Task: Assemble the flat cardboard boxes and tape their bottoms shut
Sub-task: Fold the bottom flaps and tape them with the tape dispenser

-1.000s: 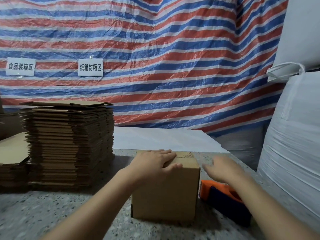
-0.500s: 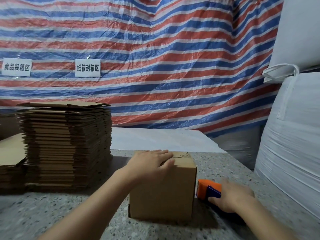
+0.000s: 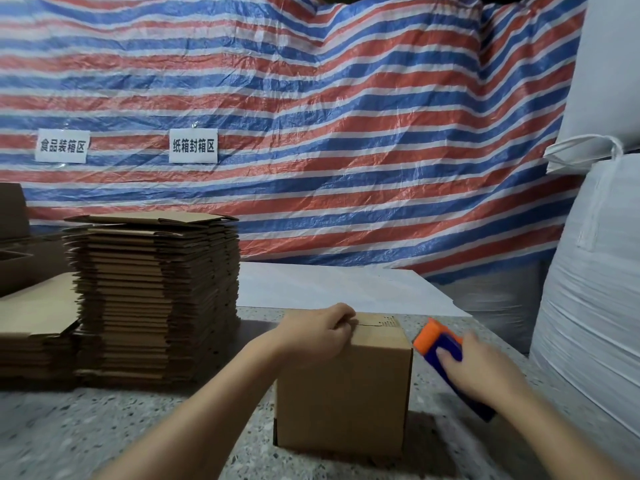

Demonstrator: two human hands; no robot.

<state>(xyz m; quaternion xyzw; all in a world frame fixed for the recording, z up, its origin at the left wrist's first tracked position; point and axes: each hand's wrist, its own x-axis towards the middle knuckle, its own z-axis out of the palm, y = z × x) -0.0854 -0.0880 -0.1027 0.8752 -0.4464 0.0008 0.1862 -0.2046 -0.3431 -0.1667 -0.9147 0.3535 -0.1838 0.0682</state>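
Speckled stone table (image 3: pixel 86 431) under both hands; striped red-white-blue tarp (image 3: pixel 311 116) behind.

Change from half a second ago: right hand (image 3: pixel 485 372) has lifted the tape dispenser (image 3: pixel 441 342) off the table; it now sits raised, orange end level with the top edge of the cardboard box (image 3: pixel 343 389). Right hand grasps its blue body.

Left hand (image 3: pixel 317 332) stays on the box top, fingers now curled at the flap seam.

Box stands upright between the hands. Stack of flat boxes (image 3: pixel 156 299) left of the left hand.

Tarp labels: "食品装箱区" (image 3: pixel 62 146); "纸箱封箱区" (image 3: pixel 193 146). Print on box top too small to read.
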